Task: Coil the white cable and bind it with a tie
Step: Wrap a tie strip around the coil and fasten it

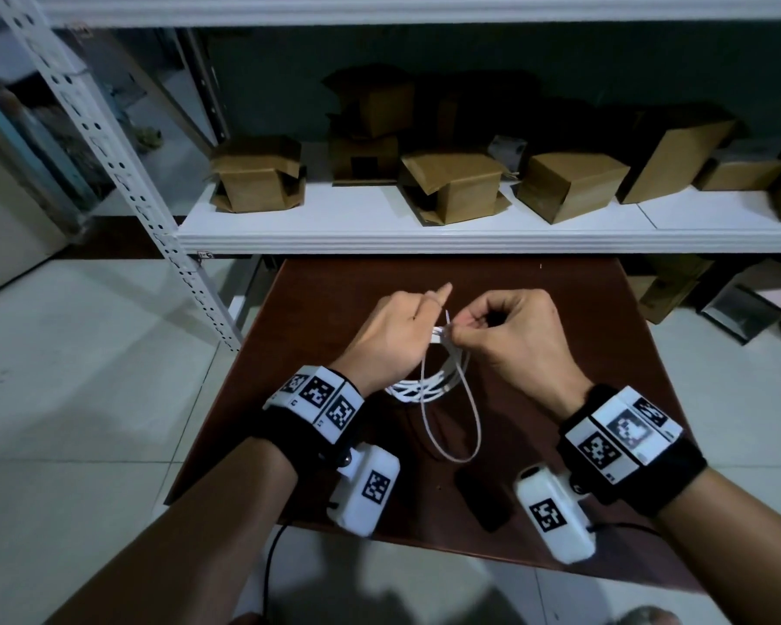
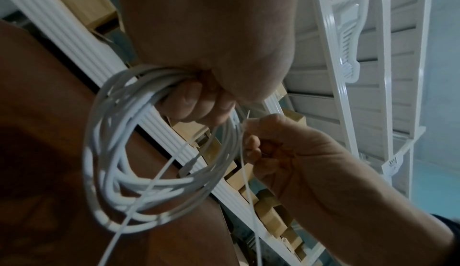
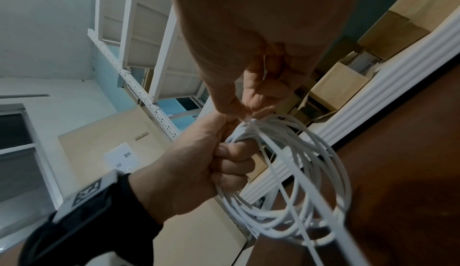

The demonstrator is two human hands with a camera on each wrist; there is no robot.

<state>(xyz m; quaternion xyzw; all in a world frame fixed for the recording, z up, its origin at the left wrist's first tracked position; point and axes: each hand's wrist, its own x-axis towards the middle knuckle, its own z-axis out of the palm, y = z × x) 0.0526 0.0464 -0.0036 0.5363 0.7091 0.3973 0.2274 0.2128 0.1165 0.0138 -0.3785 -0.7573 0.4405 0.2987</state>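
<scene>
Both hands on the coiled cable above the table

The left hand [image 1: 391,336] grips the white cable [image 2: 139,164] coil at its top, loops hanging below over the brown table [image 1: 582,309] middle; the right hand [image 1: 515,340] pinches the thin white tie [image 1: 452,421] at the bundle.

Over the middle of the table [image 1: 582,354] the two hands meet, the left hand [image 1: 391,336] to the left of the right hand [image 1: 510,336], and the coiled cable [image 1: 418,390] hangs between and below them, nearer the person. The tie [image 1: 452,426] runs from where the hands meet down in a loop, lying in front of the coil. Behind the table stands a shelf [image 1: 470,236] with cardboard boxes [image 1: 452,182] in a row on it; its upright post [image 1: 109,146] is at the left, and more boxes sit on the floor [image 1: 64,399] under it at the right
</scene>
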